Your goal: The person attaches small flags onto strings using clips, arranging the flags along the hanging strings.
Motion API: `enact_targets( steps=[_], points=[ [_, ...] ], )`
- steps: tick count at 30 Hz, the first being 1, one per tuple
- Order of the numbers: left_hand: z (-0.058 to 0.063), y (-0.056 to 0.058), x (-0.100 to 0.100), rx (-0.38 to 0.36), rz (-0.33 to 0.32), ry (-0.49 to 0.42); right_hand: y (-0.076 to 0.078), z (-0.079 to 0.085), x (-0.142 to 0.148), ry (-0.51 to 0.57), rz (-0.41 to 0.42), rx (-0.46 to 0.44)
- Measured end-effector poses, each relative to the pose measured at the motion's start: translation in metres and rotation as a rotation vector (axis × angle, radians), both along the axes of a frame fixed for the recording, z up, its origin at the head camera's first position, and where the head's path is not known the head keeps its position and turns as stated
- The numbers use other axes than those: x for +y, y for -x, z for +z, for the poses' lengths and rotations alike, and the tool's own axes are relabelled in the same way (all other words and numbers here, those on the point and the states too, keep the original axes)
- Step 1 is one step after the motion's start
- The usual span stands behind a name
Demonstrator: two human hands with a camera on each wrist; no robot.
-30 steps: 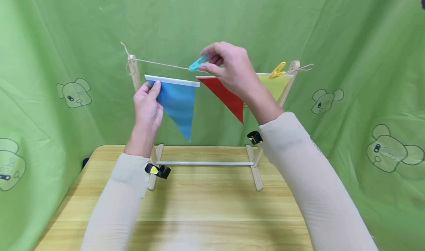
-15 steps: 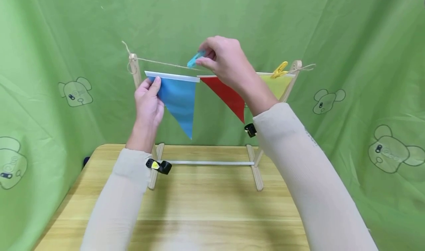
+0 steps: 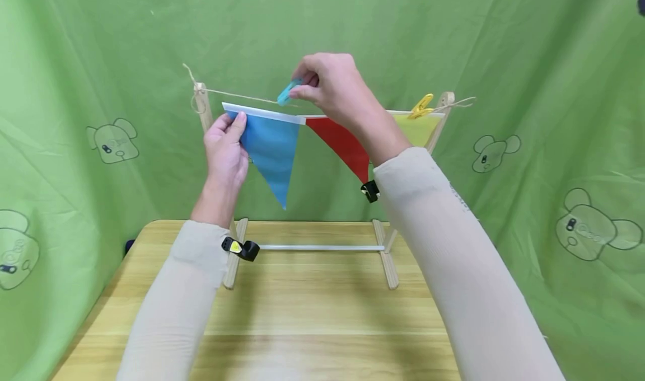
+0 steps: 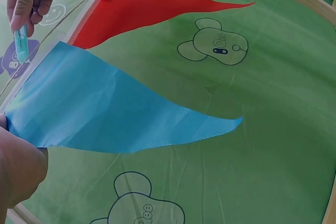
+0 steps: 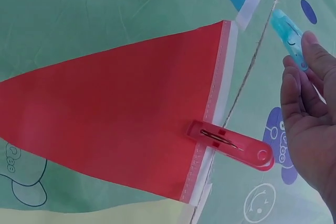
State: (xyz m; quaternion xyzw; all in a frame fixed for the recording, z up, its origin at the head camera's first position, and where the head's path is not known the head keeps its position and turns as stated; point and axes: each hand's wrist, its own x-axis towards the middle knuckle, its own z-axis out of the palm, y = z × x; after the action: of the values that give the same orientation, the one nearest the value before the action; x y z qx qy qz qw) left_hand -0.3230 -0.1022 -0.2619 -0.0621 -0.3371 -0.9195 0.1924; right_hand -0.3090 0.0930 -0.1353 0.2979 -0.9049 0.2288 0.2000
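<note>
My left hand point(image 3: 227, 151) pinches the left top corner of a blue triangular pennant point(image 3: 272, 146), whose white top band lies just below the twine point(image 3: 237, 95). Between thumb and fingers of my right hand point(image 3: 330, 87) is a light blue clothespin point(image 3: 287, 93), its tip right at the twine above the pennant. A red pennant point(image 5: 121, 103) hangs to the right, clipped to the twine by a red clothespin point(image 5: 231, 145). The head view hides that red clothespin behind my right hand. Farther right hangs a yellow pennant point(image 3: 415, 129) with a yellow clothespin point(image 3: 422, 107).
A wooden stand with a left post point(image 3: 204, 109) and a right post point(image 3: 445, 102) carries the twine. A white rod point(image 3: 322, 248) joins its feet on the wooden table point(image 3: 312, 314). Behind is a green curtain point(image 3: 322, 191) with printed animal heads.
My left hand has raised the blue pennant closer to the twine, its right corner now overlapping the red pennant's band. My right hand has moved left and slightly up with the light blue clothespin.
</note>
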Motion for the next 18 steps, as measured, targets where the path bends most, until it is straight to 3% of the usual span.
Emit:
enact_targets(
  steps=[18],
  points=[
    [0.0026, 0.0035, 0.0024, 0.046, 0.005, -0.009, 0.0026, 0.001, -0.0043, -0.023, -0.043, -0.124]
  ],
)
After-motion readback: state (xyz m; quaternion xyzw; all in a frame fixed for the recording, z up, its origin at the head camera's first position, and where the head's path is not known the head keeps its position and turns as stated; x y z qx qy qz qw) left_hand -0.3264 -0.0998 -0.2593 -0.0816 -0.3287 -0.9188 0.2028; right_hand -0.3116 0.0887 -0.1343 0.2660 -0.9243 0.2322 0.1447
